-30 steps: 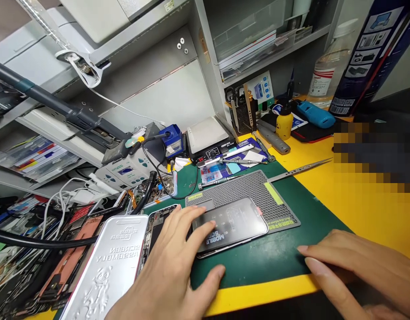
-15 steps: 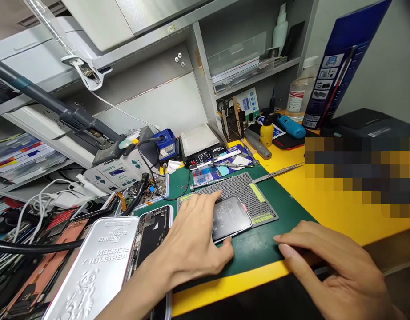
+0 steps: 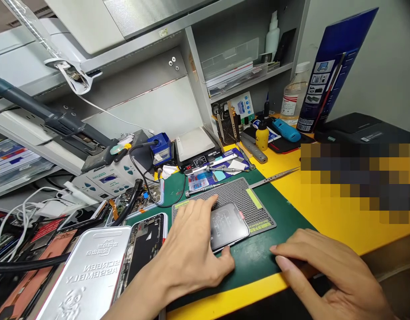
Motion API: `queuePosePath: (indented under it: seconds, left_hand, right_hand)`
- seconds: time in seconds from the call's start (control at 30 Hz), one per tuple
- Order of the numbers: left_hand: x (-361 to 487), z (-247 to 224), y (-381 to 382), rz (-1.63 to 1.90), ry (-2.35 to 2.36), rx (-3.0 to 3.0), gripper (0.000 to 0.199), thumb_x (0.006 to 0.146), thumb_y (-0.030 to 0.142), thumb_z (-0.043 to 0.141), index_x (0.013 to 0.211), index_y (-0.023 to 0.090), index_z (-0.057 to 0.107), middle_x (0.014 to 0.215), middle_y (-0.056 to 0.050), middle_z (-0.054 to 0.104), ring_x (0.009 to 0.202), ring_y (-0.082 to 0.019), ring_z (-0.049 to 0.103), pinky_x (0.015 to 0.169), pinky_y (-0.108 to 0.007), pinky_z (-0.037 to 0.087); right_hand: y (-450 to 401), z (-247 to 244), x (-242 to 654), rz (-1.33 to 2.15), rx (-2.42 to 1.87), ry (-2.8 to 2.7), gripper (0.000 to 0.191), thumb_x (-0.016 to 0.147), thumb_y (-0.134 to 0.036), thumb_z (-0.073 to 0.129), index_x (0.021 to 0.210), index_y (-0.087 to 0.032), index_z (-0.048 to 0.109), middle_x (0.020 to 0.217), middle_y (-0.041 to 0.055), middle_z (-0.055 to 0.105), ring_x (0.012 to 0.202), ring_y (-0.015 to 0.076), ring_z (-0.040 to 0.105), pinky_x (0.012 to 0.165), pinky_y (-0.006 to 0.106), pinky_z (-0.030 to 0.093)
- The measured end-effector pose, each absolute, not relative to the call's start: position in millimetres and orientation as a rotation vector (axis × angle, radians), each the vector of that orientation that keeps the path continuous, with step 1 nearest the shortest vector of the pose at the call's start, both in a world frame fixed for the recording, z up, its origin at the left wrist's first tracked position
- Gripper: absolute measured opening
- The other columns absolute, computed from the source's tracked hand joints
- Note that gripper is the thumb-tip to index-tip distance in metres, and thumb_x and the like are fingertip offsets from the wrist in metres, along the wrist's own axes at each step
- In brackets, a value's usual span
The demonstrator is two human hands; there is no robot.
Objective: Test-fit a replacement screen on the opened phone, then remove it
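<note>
A dark-faced smartphone (image 3: 229,226) lies screen up, partly on the grey perforated mat (image 3: 258,218), with faint line marks on its glass. My left hand (image 3: 194,242) grips it across its left part, thumb at the near edge and fingers at the far side; that end is hidden. At the bench's front edge, apart from the phone, my right hand (image 3: 328,271) has thumb and forefinger brought together; whatever may be between them cannot be made out. Left of my left hand lie an opened phone body (image 3: 148,240) and a white moulded tray (image 3: 94,262).
A screwdriver (image 3: 205,190) and metal tweezers (image 3: 275,178) lie by the mat. Behind are a blue soldering iron holder (image 3: 161,149), a white-topped box (image 3: 194,144) and a yellow bottle (image 3: 262,135). A hot-air station (image 3: 108,178) and a parts tray (image 3: 154,193) stand left.
The whole view has shifted slightly, with bench items appearing a little lower and further left. Both hands keep nearly the same pose, and the left stays on the phone.
</note>
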State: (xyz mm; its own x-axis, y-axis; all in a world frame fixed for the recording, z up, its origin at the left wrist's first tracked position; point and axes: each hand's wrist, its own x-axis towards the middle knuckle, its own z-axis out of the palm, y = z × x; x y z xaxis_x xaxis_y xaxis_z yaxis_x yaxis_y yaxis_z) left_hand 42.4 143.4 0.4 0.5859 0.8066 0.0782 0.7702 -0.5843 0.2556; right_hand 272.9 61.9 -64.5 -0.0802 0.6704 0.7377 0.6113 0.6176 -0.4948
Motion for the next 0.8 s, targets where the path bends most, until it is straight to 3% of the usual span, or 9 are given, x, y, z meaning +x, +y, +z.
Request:
queuePosePath:
  seconds: [0.53,0.8]
  left_hand:
    - [43.6,-3.4,144.0,0.318,1.338,2.640,0.087,0.071,0.034,0.064,0.148,0.002,0.040,0.125,-0.019,0.056,0.118,-0.032,0.051,0.108,-0.053,0.044]
    - [46.0,-0.5,145.7,0.283,1.328,2.645,0.085,0.070,0.034,0.064,0.145,0.001,0.043,0.125,-0.018,0.057,0.117,-0.033,0.051,0.108,-0.054,0.044]
  right_hand:
    - [62.8,-58.1,268.7,0.066,-1.067,-1.755,0.016,0.090,-0.005,0.061,0.097,-0.018,0.064,0.074,0.0003,0.068,0.068,0.0108,0.065,0.068,0.024,0.049]
    - [59.9,-67.9,270.2,0.033,-1.141,-1.756,0.020,0.090,-0.008,0.065,0.103,-0.022,0.066,0.083,-0.0002,0.073,0.078,0.0141,0.069,0.085,0.029,0.047]
